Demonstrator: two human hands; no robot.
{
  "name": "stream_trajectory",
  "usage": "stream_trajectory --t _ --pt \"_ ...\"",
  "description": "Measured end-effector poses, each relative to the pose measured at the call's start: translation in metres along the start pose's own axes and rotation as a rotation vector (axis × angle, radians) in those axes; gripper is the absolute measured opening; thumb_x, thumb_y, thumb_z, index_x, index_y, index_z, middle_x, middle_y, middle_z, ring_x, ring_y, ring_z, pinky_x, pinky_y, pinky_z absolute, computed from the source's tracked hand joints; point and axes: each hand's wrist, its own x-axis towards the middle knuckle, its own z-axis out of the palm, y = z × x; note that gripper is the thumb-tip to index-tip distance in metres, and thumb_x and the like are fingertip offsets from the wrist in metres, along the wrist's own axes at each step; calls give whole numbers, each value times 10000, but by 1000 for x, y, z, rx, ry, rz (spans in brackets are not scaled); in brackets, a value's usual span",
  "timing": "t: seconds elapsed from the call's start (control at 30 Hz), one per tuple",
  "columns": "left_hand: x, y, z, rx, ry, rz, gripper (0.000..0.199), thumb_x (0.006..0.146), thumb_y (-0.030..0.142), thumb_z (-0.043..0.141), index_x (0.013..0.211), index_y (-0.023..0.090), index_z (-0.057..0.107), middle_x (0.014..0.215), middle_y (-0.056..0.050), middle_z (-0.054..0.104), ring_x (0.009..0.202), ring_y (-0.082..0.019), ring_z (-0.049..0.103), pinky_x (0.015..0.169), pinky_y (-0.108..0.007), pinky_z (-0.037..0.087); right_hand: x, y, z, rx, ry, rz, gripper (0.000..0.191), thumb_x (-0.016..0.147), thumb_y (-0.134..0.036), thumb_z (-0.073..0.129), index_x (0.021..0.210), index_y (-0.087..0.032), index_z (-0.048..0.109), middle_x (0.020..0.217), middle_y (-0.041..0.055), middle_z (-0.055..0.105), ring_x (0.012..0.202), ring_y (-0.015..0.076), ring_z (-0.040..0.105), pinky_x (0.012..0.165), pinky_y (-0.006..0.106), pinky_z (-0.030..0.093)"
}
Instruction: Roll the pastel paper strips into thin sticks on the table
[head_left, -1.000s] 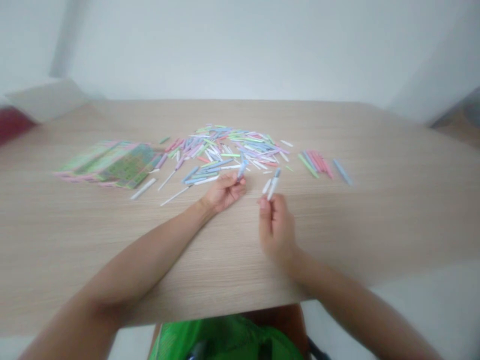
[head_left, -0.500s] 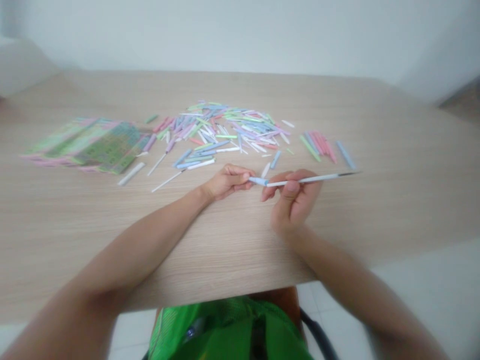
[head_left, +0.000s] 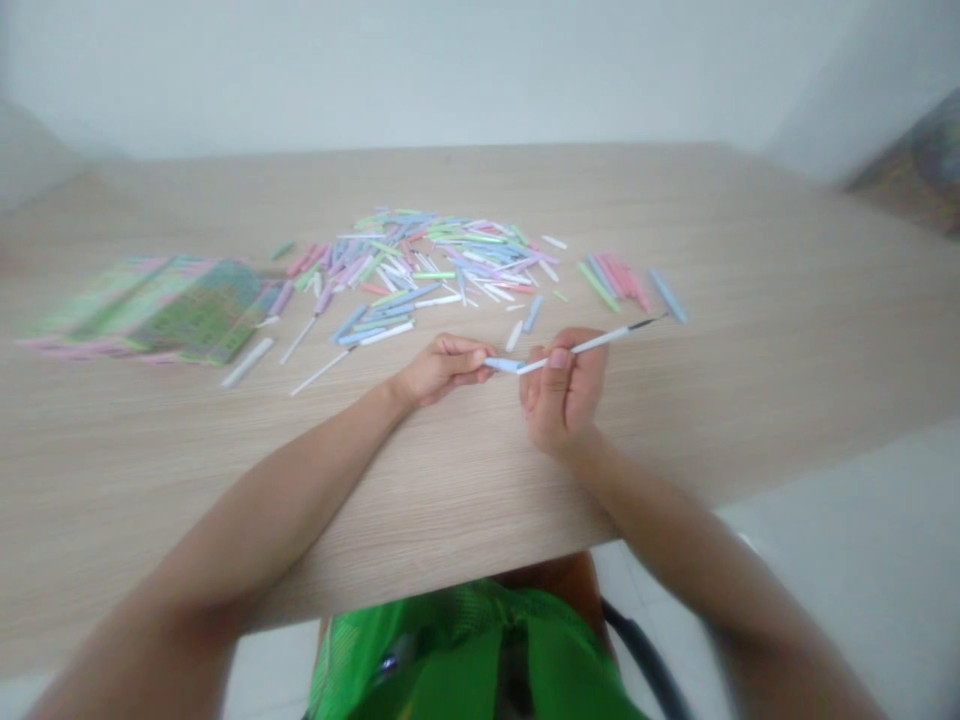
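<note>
Near the middle of the wooden table, my left hand (head_left: 448, 368) pinches a small light-blue tube (head_left: 504, 365) by its left end. To its right, my right hand (head_left: 564, 388) grips a thin white stick (head_left: 600, 341) with a dark tip pointing up and right. The stick's lower left end meets the right end of the blue tube; whether it is inside cannot be made out. Just beyond the hands lie a white piece (head_left: 514, 336) and another blue piece (head_left: 532, 314).
A loose heap of pastel tubes (head_left: 427, 262) spreads behind the hands. Flat green and pink packs (head_left: 165, 310) lie at the left. A pink group (head_left: 622, 280) sits at the right. The table's front edge (head_left: 435, 586) is near my body.
My right hand has turned the white stick so its dark tip points higher. The whole view has shifted slightly. My left hand still holds the blue tube.
</note>
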Motion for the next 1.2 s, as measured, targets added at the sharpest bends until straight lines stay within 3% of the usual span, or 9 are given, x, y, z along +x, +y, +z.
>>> stream_trajectory --t 0.23,0.37,0.47,0.6,0.73,0.87,1.03,1.2 --pt "0 -3 -7 -39 -33 22 406 680 419 894 763 39 778 596 -63 621 451 -24 373 455 -187 278 7 -15 -4 -164 -19 -61 227 1038 -443 355 1020 -236 447 867 49 616 727 158 643 635 291 521" --pt "1 -4 -6 -84 -11 32 386 651 409 916 777 65 794 642 -71 680 487 -36 446 514 -179 388 7 -20 -9 -142 -30 -28 257 1007 -466 437 1075 -220 461 780 2 562 530 104 535 489 246 414" --pt "3 -7 -7 -94 20 -9 343 633 343 931 836 94 814 738 -109 755 575 -89 592 607 -208 487 6 -23 -15 -65 84 -100 243 1007 -438 443 1134 -232 458 725 -35 490 464 89 437 445 245 351" --pt "4 -8 -11 -85 -22 -47 357 587 282 957 873 114 825 852 -135 794 753 -165 723 739 -249 558 8 -33 -23 -146 194 -164 166 1019 -385 453 957 -239 502 749 -5 532 584 118 533 526 264 425" --pt "5 -5 -12 -44 -67 6 348 572 264 963 860 125 828 850 -122 798 802 -183 740 821 -287 575 18 -38 -26 -185 134 -34 208 1016 -343 510 844 -227 496 651 -39 532 548 94 517 530 241 405" --pt "7 -3 -13 -13 -80 31 327 611 254 945 880 110 827 807 -115 791 791 -182 739 859 -304 567 26 -35 -28 -124 93 93 289 984 -420 578 786 -222 509 580 -60 517 495 87 486 485 230 366" --pt "8 0 -13 41 -158 17 401 627 404 932 874 107 825 772 -119 780 782 -204 737 876 -336 565 36 -35 -35 -35 126 177 342 913 -462 680 712 -219 549 561 -53 541 506 91 501 498 242 382" --pt "8 6 -13 179 -256 -5 483 636 504 905 862 87 813 758 -139 764 752 -228 737 854 -382 575 36 -31 -34 39 35 228 276 952 -444 631 790 -224 667 574 -43 573 509 95 515 514 258 386"
